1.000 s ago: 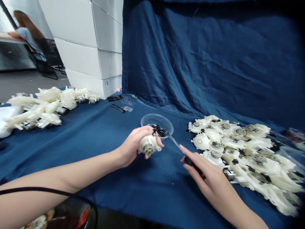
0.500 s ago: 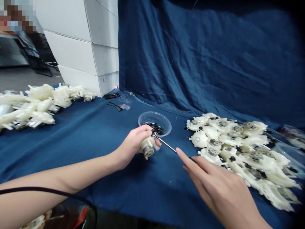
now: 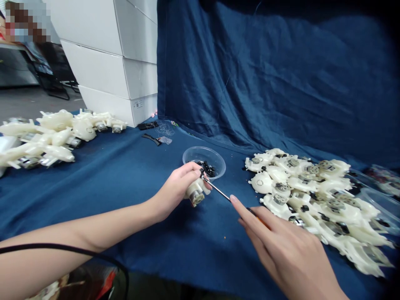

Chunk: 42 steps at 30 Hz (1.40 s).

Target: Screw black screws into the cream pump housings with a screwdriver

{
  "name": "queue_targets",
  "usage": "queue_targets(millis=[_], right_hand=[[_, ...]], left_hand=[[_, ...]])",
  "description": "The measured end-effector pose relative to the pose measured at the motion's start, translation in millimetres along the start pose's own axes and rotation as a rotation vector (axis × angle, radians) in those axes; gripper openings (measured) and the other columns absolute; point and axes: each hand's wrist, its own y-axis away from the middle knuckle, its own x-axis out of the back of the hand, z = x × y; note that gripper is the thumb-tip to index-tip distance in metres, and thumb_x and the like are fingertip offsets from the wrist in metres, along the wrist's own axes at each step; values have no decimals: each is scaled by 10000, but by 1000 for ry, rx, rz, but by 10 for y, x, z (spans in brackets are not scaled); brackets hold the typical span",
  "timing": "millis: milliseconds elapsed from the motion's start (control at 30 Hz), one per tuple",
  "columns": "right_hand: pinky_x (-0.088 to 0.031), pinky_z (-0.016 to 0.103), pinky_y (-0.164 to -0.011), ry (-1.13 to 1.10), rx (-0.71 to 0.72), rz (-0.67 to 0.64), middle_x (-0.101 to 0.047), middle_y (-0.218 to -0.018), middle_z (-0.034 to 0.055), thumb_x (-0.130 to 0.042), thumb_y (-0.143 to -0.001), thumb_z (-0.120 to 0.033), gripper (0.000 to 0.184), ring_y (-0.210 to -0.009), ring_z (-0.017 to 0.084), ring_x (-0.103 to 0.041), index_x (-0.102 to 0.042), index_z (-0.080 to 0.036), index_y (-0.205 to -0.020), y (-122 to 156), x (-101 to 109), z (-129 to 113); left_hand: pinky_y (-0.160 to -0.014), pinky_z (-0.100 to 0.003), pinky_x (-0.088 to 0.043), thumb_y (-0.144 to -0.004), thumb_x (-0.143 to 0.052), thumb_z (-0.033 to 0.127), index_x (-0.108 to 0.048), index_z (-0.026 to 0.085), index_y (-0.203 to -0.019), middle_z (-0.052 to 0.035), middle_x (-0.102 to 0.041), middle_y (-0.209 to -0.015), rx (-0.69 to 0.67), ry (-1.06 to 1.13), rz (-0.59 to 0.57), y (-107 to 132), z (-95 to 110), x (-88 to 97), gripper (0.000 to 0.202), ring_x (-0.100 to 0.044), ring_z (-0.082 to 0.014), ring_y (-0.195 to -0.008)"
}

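Note:
My left hand (image 3: 176, 189) grips a cream plastic gear housing (image 3: 195, 192) with a small metal motor (image 3: 196, 198) at its lower end. My right hand (image 3: 281, 246) holds a black-handled screwdriver, its thin steel shaft (image 3: 217, 190) reaching to a small black piece (image 3: 202, 174) on the housing. The handle is mostly hidden by my fingers. Just behind my left hand stands a clear plastic bowl (image 3: 215, 160) holding small black parts (image 3: 206, 168). My right hand lies next to a large heap of similar housings (image 3: 308, 196).
Blue cloth (image 3: 125, 196) covers the table, with a matching blue drape (image 3: 250, 75) behind it. Another heap of housings (image 3: 53, 133) lies at the left, below stacked white boxes (image 3: 109, 71). A clear tray (image 3: 383, 204) sits at the right edge. A person (image 3: 26, 29) is in the far left background.
The screwdriver tip has moved from beside the bowl onto the black piece on the housing. The housing has turned slightly in my left hand.

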Motion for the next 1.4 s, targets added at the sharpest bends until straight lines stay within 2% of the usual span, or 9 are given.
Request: queue_targets(millis=[267, 700, 867, 933, 1000, 1167, 1233, 1300, 1400], right_hand=[[-355, 268, -538, 19, -14, -8, -663, -920, -22, -408, -1047, -209, 540, -534, 63, -559, -430, -312, -1577, -1, 0, -20], [-348, 265, -458, -45, -10, 11, -654, -843, -19, -397, -1077, -271, 457, -486, 75, -576, -513, -272, -1519, -65, 40, -66], [-491, 194, -529, -417, -102, -130, -735, -985, -5, -415, -1077, -280, 490, -636, 97, -692, -426, -322, -1565, -68, 87, -84], [-556, 173, -635, -581, -183, -193, -748, -1097, -4, -443, -1071, -299, 475, -789, 108, -741, -439, -367, -1541, -65, 103, -98], [-583, 169, -692, -766, -312, -278, -755, -1063, -2, -486, -1057, -354, 426, -849, 118, -748, -479, -346, -1482, -68, 114, -120], [-551, 149, -606, -1151, -537, -477, -742, -903, 2, -521, -1030, -456, 275, -700, 98, -697, -576, -236, -1184, -103, 116, -157], [-553, 153, -632, -1032, -489, -409, -755, -987, 18, -503, -1040, -451, 277, -740, 99, -714, -618, -241, -1178, -98, 95, -146], [-555, 164, -668, -727, -384, -226, -753, -1080, 22, -508, -1045, -415, 304, -815, 115, -740, -638, -289, -1289, -70, 61, -126], [-486, 172, -554, -280, -226, -8, -747, -997, 0, -482, -1060, -333, 417, -681, 103, -712, -546, -361, -1471, -4, 10, -106]], left_hand=[[-601, -203, -514, -964, -559, 381, -562, 172, -937, -73, -752, -866, 26, 2, -5, 5, 30, -8, 211, -683, -154, -747], [-671, -226, -527, -982, -549, 359, -551, 180, -945, -44, -726, -857, -25, -26, 0, 6, -15, -2, 182, -679, -146, -761], [-636, -220, -512, -997, -555, 418, -552, 204, -1007, -23, -688, -878, -65, -74, -2, 20, -75, 30, 214, -656, -147, -775], [-596, -218, -498, -1004, -544, 448, -548, 210, -1018, -26, -682, -896, -79, -106, -8, 36, -82, 32, 238, -630, -143, -746], [-577, -216, -486, -1014, -524, 463, -542, 212, -1019, -35, -691, -936, -91, -145, -18, 58, -79, 26, 252, -603, -134, -727], [-588, -218, -484, -1037, -489, 466, -539, 214, -1015, -35, -695, -993, -137, -194, -37, 103, -71, 7, 259, -570, -120, -724], [-588, -218, -484, -1039, -486, 471, -539, 218, -1019, -22, -682, -969, -136, -177, -25, 104, -76, 4, 260, -569, -117, -716], [-569, -218, -477, -1037, -486, 479, -533, 222, -1021, -13, -670, -960, -116, -153, -18, 100, -81, 1, 262, -571, -113, -692], [-544, -219, -469, -1033, -481, 501, -519, 225, -1021, -20, -668, -1009, -77, -164, -19, 103, -81, -5, 279, -588, -114, -686]])
